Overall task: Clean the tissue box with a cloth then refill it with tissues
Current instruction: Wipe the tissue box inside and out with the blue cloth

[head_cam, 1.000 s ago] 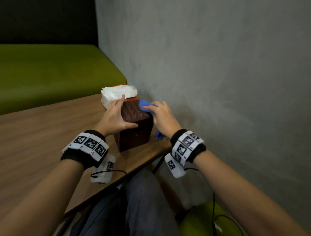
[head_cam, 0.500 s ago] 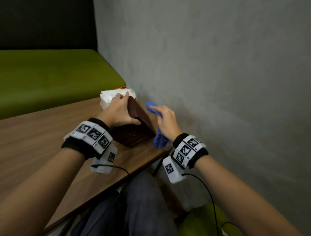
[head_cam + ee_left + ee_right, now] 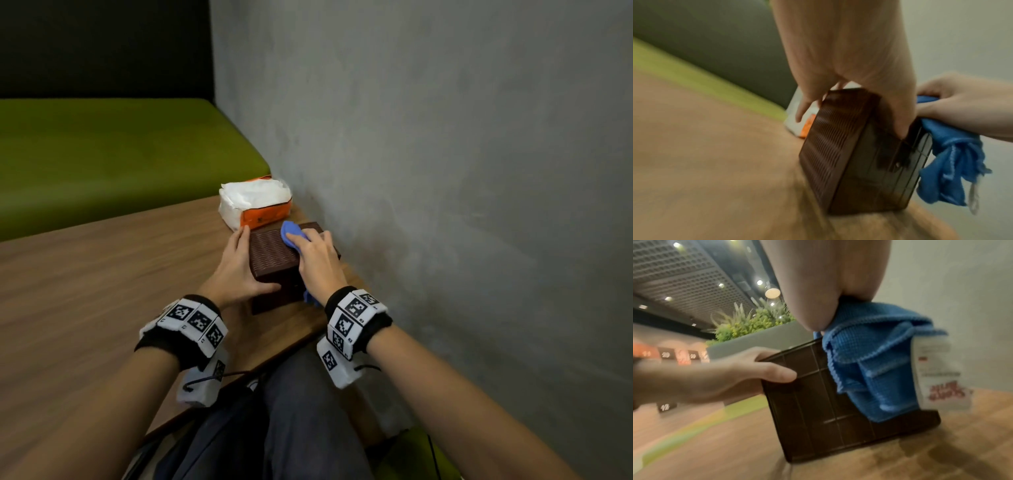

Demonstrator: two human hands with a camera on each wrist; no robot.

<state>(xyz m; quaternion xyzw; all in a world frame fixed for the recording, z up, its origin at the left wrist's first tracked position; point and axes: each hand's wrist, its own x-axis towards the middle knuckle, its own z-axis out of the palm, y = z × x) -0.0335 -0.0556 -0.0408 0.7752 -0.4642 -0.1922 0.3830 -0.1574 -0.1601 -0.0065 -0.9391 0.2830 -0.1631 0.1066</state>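
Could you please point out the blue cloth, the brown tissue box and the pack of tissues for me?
blue cloth (image 3: 875, 363): right wrist view, hanging folds.
brown tissue box (image 3: 272, 251): head view, ribbed upward face.
pack of tissues (image 3: 253, 197): head view, white top.

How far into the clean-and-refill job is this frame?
Nothing looks finished yet. In hand: the left hand grips the box, which rests on the table, while the right hand presses the cloth onto its ribbed upper face, so wiping is under way. Left: the refill, since the tissue pack lies untouched behind the box.
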